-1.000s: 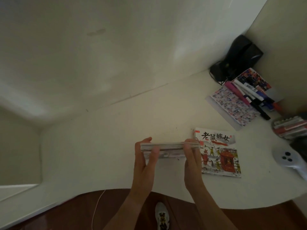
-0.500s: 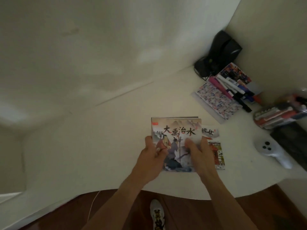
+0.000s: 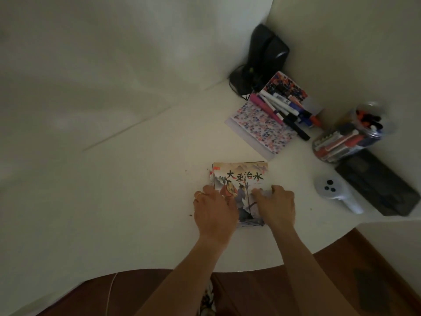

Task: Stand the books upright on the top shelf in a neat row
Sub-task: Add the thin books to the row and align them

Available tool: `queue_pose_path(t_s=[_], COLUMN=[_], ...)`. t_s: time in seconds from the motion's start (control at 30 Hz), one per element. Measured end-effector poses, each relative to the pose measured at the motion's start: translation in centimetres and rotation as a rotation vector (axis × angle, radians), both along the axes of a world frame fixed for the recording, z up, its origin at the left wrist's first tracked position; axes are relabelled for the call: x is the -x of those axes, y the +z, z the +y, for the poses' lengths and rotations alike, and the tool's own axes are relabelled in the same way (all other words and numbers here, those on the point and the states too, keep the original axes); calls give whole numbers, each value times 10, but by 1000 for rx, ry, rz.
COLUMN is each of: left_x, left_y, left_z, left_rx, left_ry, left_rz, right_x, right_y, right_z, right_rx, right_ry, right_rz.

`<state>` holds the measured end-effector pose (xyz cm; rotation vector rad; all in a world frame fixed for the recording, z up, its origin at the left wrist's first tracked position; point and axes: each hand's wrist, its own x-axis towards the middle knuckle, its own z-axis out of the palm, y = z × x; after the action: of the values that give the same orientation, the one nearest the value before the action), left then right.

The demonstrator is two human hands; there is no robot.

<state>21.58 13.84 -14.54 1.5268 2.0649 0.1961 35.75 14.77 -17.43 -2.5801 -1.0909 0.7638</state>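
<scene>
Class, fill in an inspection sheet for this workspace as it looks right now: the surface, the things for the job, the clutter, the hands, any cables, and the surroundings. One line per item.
Surface: white desk with a curved front edge, a few dark specks on it.
Job's things: stack of picture books lying flat, not upright; no shelf in view.
Clutter: patterned notebook, loose markers, clear jar of pens on its side, white controller, flat black case, black device in the corner.
Hands: left hand and right hand both rest on the stack, fingers curled at its side edges; a firm grip cannot be confirmed.
Cables: thin white cord below the desk edge.
Surroundings: plain white walls; reddish wood floor.
</scene>
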Motion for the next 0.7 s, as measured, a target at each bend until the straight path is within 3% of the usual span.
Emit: queue_pose_path(t_s=[0.23,0.4,0.63,0.7], left_x=[2,13,62,91], left_y=[-17,-26,1,6], left_z=[23,27,-18,-27], left_rx=[170,328,133,48], left_ry=[399,609,299,189], left_rz=[-367,-756,-1130,-1161], right_x=[-3,-2,11,23], right_y=[-4,-4,7,13], right_z=[-4,-8,-17,-16], right_rx=[-71,-101,-99,-136], right_ry=[-49,-89,-106,-48], right_rz=[160,323,728,829])
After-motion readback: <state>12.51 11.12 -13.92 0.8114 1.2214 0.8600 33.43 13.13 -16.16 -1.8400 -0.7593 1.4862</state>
